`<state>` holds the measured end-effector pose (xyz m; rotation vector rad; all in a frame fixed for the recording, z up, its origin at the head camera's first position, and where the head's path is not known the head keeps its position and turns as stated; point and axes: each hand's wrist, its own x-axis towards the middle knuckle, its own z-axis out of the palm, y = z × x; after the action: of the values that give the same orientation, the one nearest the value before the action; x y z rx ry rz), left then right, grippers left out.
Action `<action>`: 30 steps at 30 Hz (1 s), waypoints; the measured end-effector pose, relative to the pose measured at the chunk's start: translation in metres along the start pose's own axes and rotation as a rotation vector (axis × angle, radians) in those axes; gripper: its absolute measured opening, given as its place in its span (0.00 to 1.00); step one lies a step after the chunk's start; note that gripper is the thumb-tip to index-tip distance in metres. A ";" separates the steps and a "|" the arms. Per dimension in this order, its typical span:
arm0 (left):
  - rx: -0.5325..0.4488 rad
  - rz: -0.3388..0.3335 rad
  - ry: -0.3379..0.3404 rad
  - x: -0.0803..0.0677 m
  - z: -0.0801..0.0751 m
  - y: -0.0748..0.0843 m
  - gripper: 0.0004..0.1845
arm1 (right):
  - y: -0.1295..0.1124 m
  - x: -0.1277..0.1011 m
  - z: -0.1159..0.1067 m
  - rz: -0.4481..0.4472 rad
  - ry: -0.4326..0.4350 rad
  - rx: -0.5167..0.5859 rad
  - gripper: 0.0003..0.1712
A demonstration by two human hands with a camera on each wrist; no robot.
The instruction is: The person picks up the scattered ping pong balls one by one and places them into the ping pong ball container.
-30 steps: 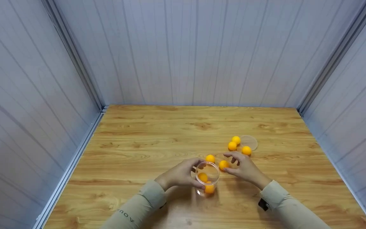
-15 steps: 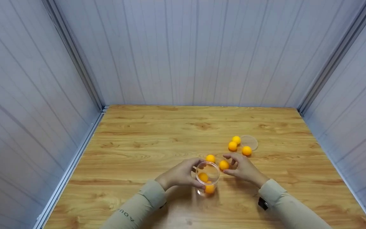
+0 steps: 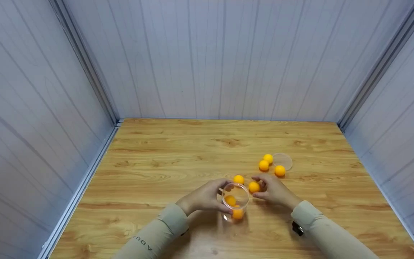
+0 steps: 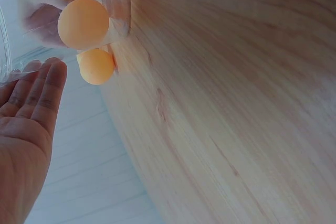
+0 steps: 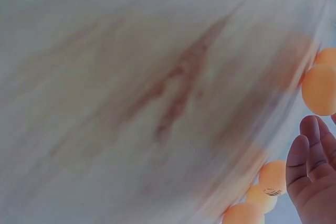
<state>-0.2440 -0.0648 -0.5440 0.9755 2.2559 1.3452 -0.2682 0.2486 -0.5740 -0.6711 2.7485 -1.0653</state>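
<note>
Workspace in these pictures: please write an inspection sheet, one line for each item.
Surface: wooden table, bare grain.
Job's things: clear cup with two orange balls inside; one ball beside its rim; one ball behind the cup.
Clutter: three balls by a clear lid.
Hands: left hand holds the cup; right hand pinches the ball at the rim.
Cables: nothing seen.
Surroundings: grey panel walls.

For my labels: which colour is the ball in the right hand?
Orange; the ball shows best in the head view.
</note>
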 end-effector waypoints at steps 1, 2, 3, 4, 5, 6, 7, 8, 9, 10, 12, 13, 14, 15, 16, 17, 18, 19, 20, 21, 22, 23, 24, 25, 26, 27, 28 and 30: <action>0.000 0.000 0.000 0.000 0.000 0.000 0.45 | 0.000 0.000 0.000 0.003 -0.003 0.000 0.32; 0.001 0.001 0.001 0.000 0.000 0.000 0.44 | -0.001 0.000 0.000 0.006 -0.007 -0.001 0.32; 0.002 0.002 0.000 0.000 0.000 0.000 0.44 | -0.001 0.001 0.000 0.010 -0.010 -0.002 0.32; 0.001 0.004 0.000 0.000 0.000 0.000 0.44 | -0.001 0.001 0.000 0.014 -0.013 -0.001 0.32; 0.002 0.006 0.000 0.000 0.001 0.000 0.44 | -0.002 0.001 0.000 0.018 -0.016 -0.001 0.32; 0.003 0.007 0.000 0.000 0.001 0.000 0.44 | -0.002 0.001 0.001 0.024 -0.018 0.001 0.31; 0.004 0.009 -0.001 0.000 0.001 0.000 0.44 | -0.002 0.001 0.001 0.030 -0.020 0.002 0.31; 0.006 0.008 -0.001 0.000 0.001 0.000 0.44 | -0.003 0.001 0.001 0.029 -0.021 0.000 0.31; 0.008 0.007 0.000 0.000 0.001 0.000 0.43 | -0.003 0.001 0.002 0.028 -0.021 0.000 0.30; 0.009 0.004 0.001 0.000 0.001 0.000 0.43 | -0.003 0.002 0.002 0.026 -0.020 -0.001 0.30; 0.012 -0.001 0.001 0.000 0.001 0.001 0.43 | -0.002 0.002 0.003 0.023 -0.018 -0.003 0.29; 0.012 -0.003 0.001 0.000 0.001 0.001 0.43 | -0.002 0.002 0.003 0.021 -0.017 -0.005 0.28; 0.013 -0.005 0.002 0.000 0.001 0.001 0.43 | -0.001 0.002 0.003 0.017 -0.016 -0.008 0.28; 0.013 -0.005 0.001 0.000 0.001 0.001 0.43 | -0.001 0.002 0.003 0.018 -0.015 -0.006 0.27; 0.013 -0.005 0.001 0.000 0.001 0.001 0.43 | 0.000 0.002 0.003 0.017 -0.016 -0.007 0.27; 0.013 -0.005 0.001 0.000 0.001 0.001 0.43 | 0.000 0.002 0.003 0.016 -0.017 -0.006 0.27; 0.014 -0.006 0.002 0.000 0.001 0.001 0.43 | 0.001 0.003 0.003 0.013 -0.019 -0.004 0.27; 0.015 -0.009 0.002 0.000 0.001 0.001 0.43 | 0.001 0.003 0.003 0.010 -0.023 -0.001 0.27; 0.015 -0.012 0.003 -0.001 0.001 0.002 0.44 | 0.002 0.003 0.003 0.008 -0.027 0.003 0.27; 0.014 -0.015 0.004 -0.001 0.001 0.002 0.44 | 0.002 0.003 0.003 0.009 -0.032 0.007 0.27; 0.013 -0.018 0.005 -0.001 0.001 0.002 0.44 | 0.002 0.004 0.002 0.013 -0.037 0.012 0.28; 0.011 -0.020 0.007 -0.002 0.001 0.002 0.44 | 0.002 0.004 0.002 0.013 -0.038 0.016 0.28; 0.009 -0.021 0.007 -0.002 0.001 0.002 0.44 | 0.002 0.004 0.001 0.013 -0.037 0.018 0.27; 0.006 -0.018 0.006 -0.002 0.001 0.002 0.44 | 0.002 0.004 0.001 0.014 -0.033 0.014 0.27; 0.002 -0.014 0.005 -0.001 0.001 0.002 0.44 | 0.001 0.004 0.000 0.015 -0.028 0.011 0.27; -0.002 -0.010 0.004 -0.001 0.001 0.002 0.44 | 0.000 0.004 -0.001 0.016 -0.021 0.008 0.26; -0.005 -0.007 0.003 -0.001 0.001 0.001 0.44 | -0.001 0.004 -0.001 0.013 -0.014 0.003 0.26; -0.009 -0.002 0.001 -0.001 0.001 0.001 0.45 | -0.003 0.003 -0.003 0.003 0.000 -0.009 0.25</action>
<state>-0.2421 -0.0641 -0.5435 0.9699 2.2493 1.3540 -0.2708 0.2467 -0.5695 -0.6674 2.7551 -1.0526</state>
